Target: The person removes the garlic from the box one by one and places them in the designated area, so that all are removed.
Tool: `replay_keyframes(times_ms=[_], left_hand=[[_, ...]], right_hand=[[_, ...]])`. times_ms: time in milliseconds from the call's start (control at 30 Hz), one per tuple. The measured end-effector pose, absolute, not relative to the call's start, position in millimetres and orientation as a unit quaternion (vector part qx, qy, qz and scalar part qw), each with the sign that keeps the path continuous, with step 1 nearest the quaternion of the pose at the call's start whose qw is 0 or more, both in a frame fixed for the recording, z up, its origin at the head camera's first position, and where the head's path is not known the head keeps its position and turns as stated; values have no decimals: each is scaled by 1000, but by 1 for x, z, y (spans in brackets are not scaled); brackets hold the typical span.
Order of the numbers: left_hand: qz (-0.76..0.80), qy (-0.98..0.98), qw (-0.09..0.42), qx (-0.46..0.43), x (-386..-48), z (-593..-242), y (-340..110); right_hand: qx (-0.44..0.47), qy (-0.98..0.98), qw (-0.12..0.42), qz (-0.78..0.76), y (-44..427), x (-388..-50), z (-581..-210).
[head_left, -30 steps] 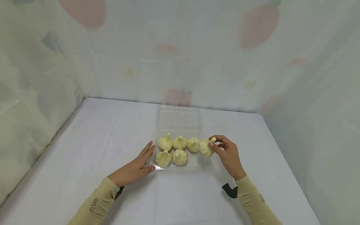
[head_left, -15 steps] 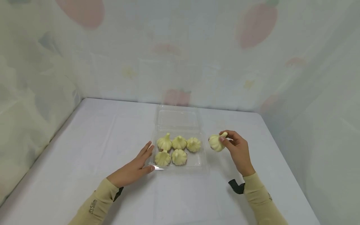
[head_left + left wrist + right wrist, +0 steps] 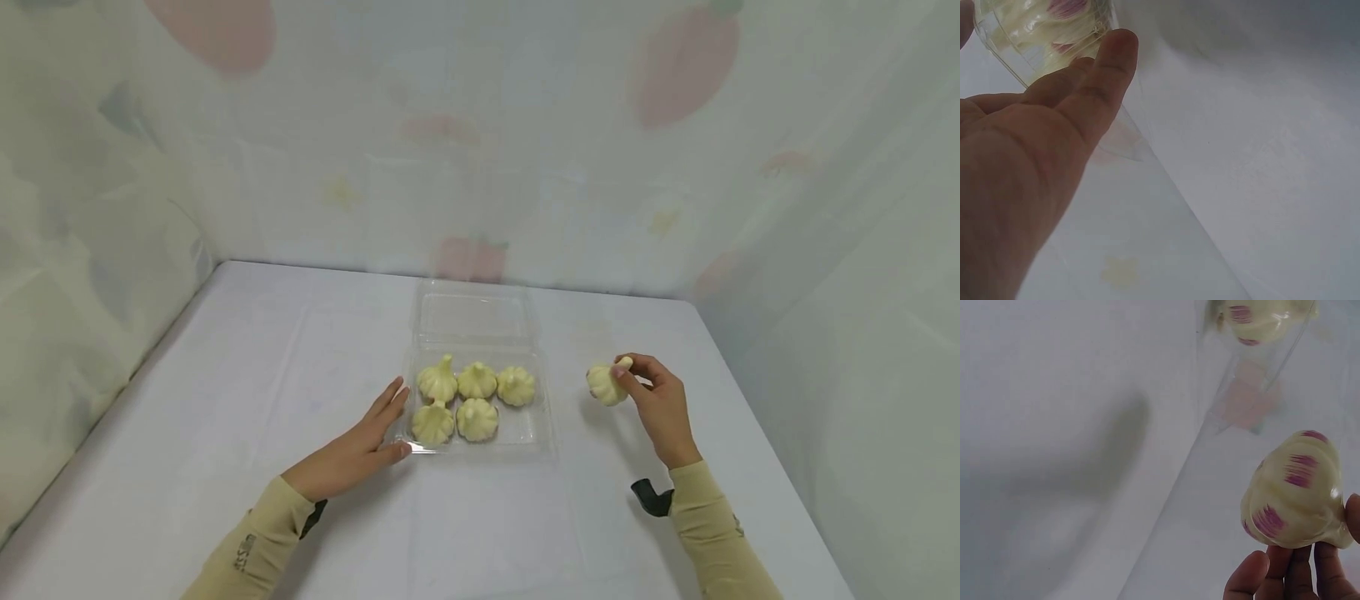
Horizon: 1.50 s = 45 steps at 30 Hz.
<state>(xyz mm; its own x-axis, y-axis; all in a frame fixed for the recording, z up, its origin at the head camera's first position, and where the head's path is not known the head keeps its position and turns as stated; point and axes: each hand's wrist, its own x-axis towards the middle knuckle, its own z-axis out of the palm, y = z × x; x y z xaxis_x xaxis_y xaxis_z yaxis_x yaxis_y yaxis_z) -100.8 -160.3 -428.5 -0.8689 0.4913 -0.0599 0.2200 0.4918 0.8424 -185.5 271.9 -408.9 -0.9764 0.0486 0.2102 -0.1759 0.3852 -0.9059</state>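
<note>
Garlic bulb [image 3: 606, 386], pinched at its stem end in our right hand [image 3: 663, 408], hangs above the table [image 3: 487, 525], right of the clear clamshell box [image 3: 516, 430]. Our left hand [image 3: 348, 454] lies straight-fingered at the box's left edge. We would do well to pinch firmly, since the glossy surface may slip, and brace lightly so the five bulbs [image 3: 477, 421] inside sit undisturbed.

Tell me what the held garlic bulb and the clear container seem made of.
Garlic bulb: probably glossy moulded plastic or foam, given its highlights and painted-looking purple streaks. Clear clamshell container: likely thin, shiny plastic, see-through with glinting edges.
</note>
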Motion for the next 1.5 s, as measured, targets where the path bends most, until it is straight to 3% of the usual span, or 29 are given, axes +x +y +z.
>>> replay_keyframes(times_ms=[533, 733, 1500], left_hand=[[454, 854, 148, 205, -102, -429, -161], [452, 854, 153, 208, -102, -430, -160], [445, 858, 146, 213, -100, -425, -162]], right_hand=[[-42, -874, 98, 474, 291, -200, -432], [-55, -895, 56, 438, 300, -204, -444], [10, -929, 4, 370, 303, -210, -441]])
